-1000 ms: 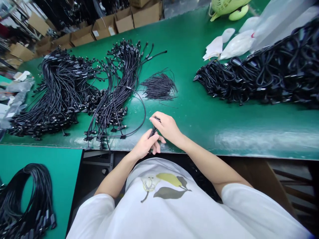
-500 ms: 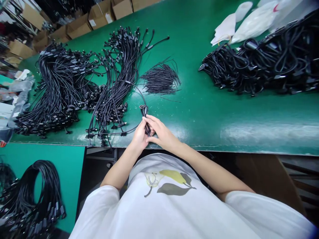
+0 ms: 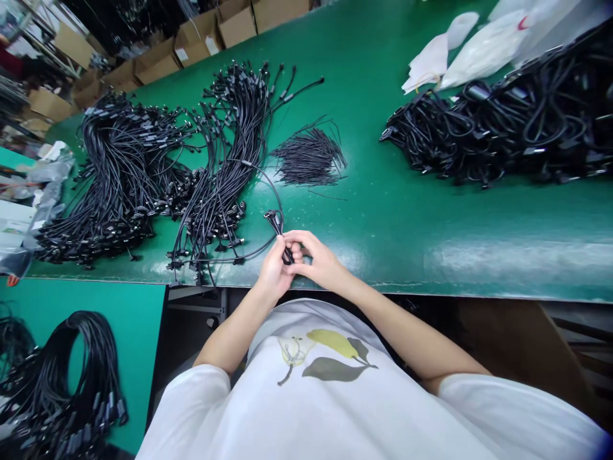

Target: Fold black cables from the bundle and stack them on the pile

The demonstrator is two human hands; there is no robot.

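Note:
Close to the table's front edge, my left hand [image 3: 276, 268] and my right hand [image 3: 316, 259] meet around a coiled black cable [image 3: 287, 255]. Both are closed on it, the right with thumb and fingers curled over the coil. Connector ends of the cable stick out above the fingers. A loose black cable loop runs from beside my left hand toward a heap of straight black cables [image 3: 234, 153]. Just beyond my hands lies a pile of thin black ties [image 3: 310, 156]. Parts of the coil are hidden by my fingers.
Another heap of black cables [image 3: 119, 153] lies farther left on the green table [image 3: 373, 236]. At the right are bundled coiled cables [image 3: 502, 134] and white plastic bags [image 3: 483, 54]. Cardboard boxes [image 3: 198, 41] line the far edge. A lower green table [image 3: 138, 319] holds looped cables [image 3: 90, 358].
My right fingers have curled in more around the coil, and the connector ends above my hands have tilted slightly left. The whole view has shifted a little.

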